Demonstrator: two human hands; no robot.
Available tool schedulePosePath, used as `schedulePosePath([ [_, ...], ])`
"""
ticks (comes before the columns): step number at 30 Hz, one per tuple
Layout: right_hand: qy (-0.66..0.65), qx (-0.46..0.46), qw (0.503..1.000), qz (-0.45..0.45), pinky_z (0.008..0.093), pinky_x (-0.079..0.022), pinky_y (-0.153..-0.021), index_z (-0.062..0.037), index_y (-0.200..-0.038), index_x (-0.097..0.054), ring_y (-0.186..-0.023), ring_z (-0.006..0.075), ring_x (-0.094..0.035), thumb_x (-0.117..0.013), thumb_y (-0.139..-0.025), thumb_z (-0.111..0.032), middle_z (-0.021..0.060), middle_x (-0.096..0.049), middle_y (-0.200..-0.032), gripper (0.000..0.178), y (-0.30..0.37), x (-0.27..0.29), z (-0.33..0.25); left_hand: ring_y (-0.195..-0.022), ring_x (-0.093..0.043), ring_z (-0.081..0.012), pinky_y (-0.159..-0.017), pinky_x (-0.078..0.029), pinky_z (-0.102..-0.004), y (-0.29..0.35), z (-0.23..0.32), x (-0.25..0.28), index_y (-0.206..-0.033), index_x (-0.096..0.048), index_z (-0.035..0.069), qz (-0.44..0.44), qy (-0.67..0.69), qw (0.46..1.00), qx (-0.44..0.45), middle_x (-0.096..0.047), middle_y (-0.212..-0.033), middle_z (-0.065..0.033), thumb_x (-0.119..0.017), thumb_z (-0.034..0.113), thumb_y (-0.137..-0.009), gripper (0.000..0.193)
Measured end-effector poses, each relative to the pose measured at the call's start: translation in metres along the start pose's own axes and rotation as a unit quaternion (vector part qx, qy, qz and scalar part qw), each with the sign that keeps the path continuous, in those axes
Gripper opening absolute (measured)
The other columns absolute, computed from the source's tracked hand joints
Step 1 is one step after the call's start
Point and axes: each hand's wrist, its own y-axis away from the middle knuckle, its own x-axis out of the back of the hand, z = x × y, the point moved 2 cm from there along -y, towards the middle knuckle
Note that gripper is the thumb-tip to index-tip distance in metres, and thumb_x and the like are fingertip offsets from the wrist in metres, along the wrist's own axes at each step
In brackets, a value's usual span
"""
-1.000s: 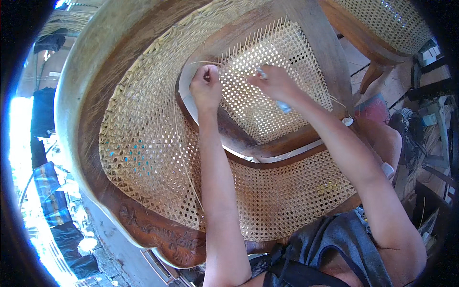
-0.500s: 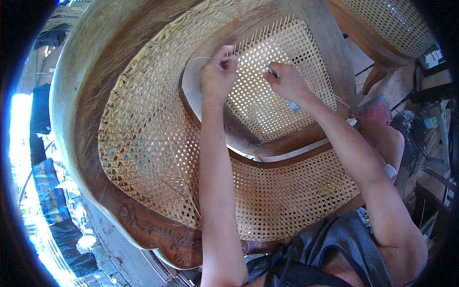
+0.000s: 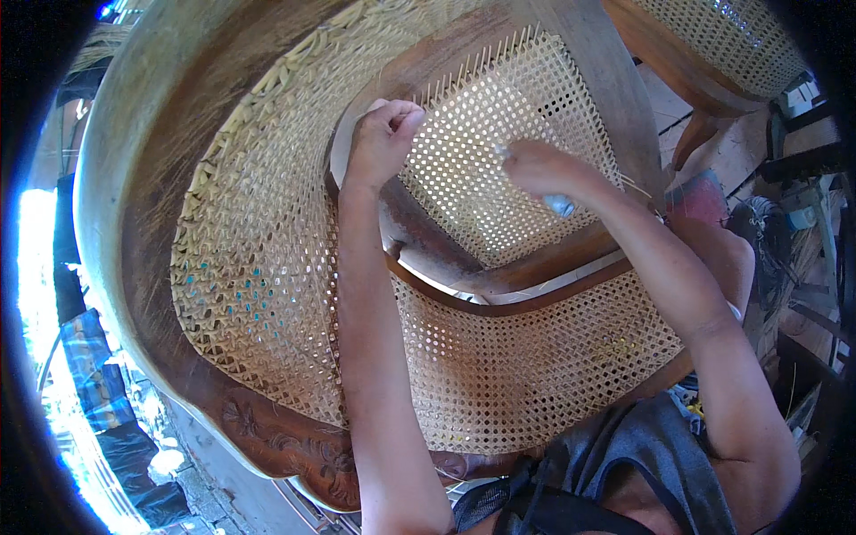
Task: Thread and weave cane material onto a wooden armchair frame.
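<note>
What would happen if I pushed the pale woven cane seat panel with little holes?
The pale woven cane panel would probably give, then spring back, since it looks thin and spans the brown wooden seat frame. It's likely light, being full of holes. The thin pale sticks along its far edge might bend or snap.

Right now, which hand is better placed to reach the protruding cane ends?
Probably the left hand: it is beside the leftmost cane ends. The right hand is farther down, over the woven panel, gripping a pale-blue-ended tool.

Two hands (image 3: 382,147), three woven cane panels (image 3: 481,374), one curved wooden leg (image 3: 695,141), seemingly one pale-blue-ended tool (image 3: 559,205)
</note>
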Motion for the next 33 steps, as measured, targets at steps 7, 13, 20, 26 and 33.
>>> schedulePosePath([
  [7,-0.175,0.116,0.975,-0.071,0.0314,-0.05,-0.045,0.007,-0.08,-0.06,-0.05,0.0168,-0.063,-0.048,-0.098,-0.014,0.0119,-0.065,-0.071,0.03,-0.028,-0.036,-0.029,-0.078,-0.059,-0.0148,-0.074,-0.049,-0.0286,-0.008,0.006,0.004,-0.098,-0.067,0.002,-0.023,-0.097,0.994,0.038,-0.057,-0.089,-0.0064,-0.069,0.016,-0.09,0.017],
  [13,-0.229,0.103,0.968,-0.029,0.0331,-0.049,-0.042,0.006,-0.075,-0.061,-0.046,0.0175,-0.062,-0.048,-0.095,-0.01,0.0117,-0.064,-0.064,0.028,-0.051,-0.04,-0.042,-0.084,-0.065,-0.0282,-0.078,-0.053,-0.039,-0.012,-0.001,0.005,-0.101,-0.064,0.004,-0.013,-0.136,0.99,0.018,-0.06,-0.097,-0.0159,-0.065,0.019,-0.089,0.019],
  [20,-0.153,0.08,0.983,0.063,0.0349,-0.05,-0.044,0.0032,-0.065,-0.061,-0.047,0.018,-0.064,-0.052,-0.089,-0.005,0.0102,-0.062,-0.057,0.027,-0.06,-0.051,-0.054,-0.076,-0.065,-0.0238,-0.072,-0.054,-0.0352,-0.013,-0.003,0.0,-0.095,-0.061,0.001,0.026,-0.165,0.985,-0.034,-0.059,-0.093,-0.0141,-0.065,0.013,-0.09,0.014],
  [26,-0.11,0.129,0.981,0.092,0.0363,-0.058,-0.06,0.0116,-0.075,-0.064,-0.056,0.0253,-0.07,-0.055,-0.089,-0.013,0.0178,-0.065,-0.057,0.029,-0.062,-0.052,-0.05,-0.074,-0.065,-0.023,-0.071,-0.054,-0.0336,-0.016,0.005,0.001,-0.095,-0.061,0.001,0.01,-0.187,0.982,-0.035,-0.059,-0.091,-0.0146,-0.064,0.013,-0.09,0.012],
  [33,-0.303,0.059,0.95,-0.04,0.0349,-0.047,-0.042,0.0063,-0.073,-0.061,-0.047,0.0205,-0.06,-0.053,-0.092,-0.011,0.0126,-0.061,-0.062,0.026,-0.057,-0.041,-0.052,-0.082,-0.064,-0.0207,-0.077,-0.052,-0.0339,-0.026,-0.008,0.012,-0.102,-0.066,0.001,-0.074,-0.164,0.984,0.012,-0.059,-0.093,-0.0121,-0.065,0.012,-0.09,0.016],
])
